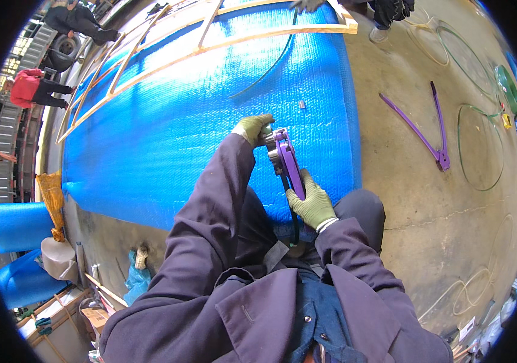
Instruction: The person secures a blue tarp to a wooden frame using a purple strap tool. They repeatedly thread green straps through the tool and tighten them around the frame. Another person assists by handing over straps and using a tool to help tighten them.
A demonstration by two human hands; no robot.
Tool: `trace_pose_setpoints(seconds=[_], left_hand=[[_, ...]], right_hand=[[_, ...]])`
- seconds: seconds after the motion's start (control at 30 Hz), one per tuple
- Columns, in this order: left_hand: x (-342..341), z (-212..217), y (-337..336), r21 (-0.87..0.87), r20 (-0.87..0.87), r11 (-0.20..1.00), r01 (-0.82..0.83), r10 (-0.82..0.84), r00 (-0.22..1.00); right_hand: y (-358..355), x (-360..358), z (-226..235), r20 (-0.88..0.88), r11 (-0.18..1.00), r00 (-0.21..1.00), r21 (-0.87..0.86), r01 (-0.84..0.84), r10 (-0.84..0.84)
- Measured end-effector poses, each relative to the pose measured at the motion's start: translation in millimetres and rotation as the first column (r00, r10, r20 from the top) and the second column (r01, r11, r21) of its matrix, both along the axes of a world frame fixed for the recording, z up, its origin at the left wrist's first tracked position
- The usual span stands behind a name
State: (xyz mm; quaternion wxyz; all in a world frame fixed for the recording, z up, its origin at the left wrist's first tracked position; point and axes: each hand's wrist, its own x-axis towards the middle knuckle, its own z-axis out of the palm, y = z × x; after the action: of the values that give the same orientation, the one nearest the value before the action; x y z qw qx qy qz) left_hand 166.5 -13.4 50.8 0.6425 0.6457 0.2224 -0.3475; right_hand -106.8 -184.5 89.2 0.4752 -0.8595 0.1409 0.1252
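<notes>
The fingers of the left hand [252,128], in a green glove, are curled closed around the grey metal head at the upper end of a purple strapping tool [286,162]. The fingers of the right hand [313,202], also gloved in green, are wrapped tight around the lower part of the tool's purple handle, with the thumb lying along it. The tool is thus held between the 2 hands, slanting from the left hand down to the right, just above the near edge of a large bundle wrapped in blue bubble wrap [180,121]. A dark strap [295,227] hangs from the tool past the right hand; its lower end is lost against the dark clothing. How the strap enters the tool's head is hidden by the left glove.

Both forearms are covered by dark purple jacket sleeves. On the far part of the blue wrap a wooden frame [167,57] is laid, and a thin green strap [270,66] curves across it. A small pale object on the wrap is too small to make out.

On the concrete floor [404,199] to the right, a second purple long-handled tool [428,130] lies open in a V, well apart from the hands, beside loops of green strap [479,148]. At the left edge, rolls of blue wrap [19,227] are seen, and 2 other people appear far off, partly cut by the rim.
</notes>
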Motion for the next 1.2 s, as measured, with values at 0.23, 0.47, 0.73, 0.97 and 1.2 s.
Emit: trace_pose_setpoints(seconds=[0.23,0.47,0.73,0.97,1.2], left_hand=[[19.8,-13.4,-20.7,-0.058,0.103,0.991,0.118,-0.112,0.988],[93.7,-39.9,-13.2,0.669,0.563,0.743,-0.031,-0.479,0.673],[128.9,-67.0,10.5,0.862,0.262,0.488,0.133,-0.656,0.708],[136.1,-48.4,1.4,0.947,0.027,0.217,0.237,-0.788,0.615],[140.8,-60.6,-2.1,0.937,0.015,0.253,0.241,-0.717,0.697]], right_hand=[[0.3,12.5,-13.2,0.011,0.993,0.993,0.023,0.114,-0.114],[-10.4,30.7,-21.5,-0.275,0.974,0.935,-0.019,0.227,-0.224],[-11.7,43.5,-40.1,-0.392,0.954,0.899,0.134,0.267,-0.197],[-12.8,43.4,-34.3,-0.379,0.949,0.906,0.166,0.267,-0.189],[-15.2,38.2,-46.1,-0.326,0.966,0.929,0.121,0.226,-0.177]])
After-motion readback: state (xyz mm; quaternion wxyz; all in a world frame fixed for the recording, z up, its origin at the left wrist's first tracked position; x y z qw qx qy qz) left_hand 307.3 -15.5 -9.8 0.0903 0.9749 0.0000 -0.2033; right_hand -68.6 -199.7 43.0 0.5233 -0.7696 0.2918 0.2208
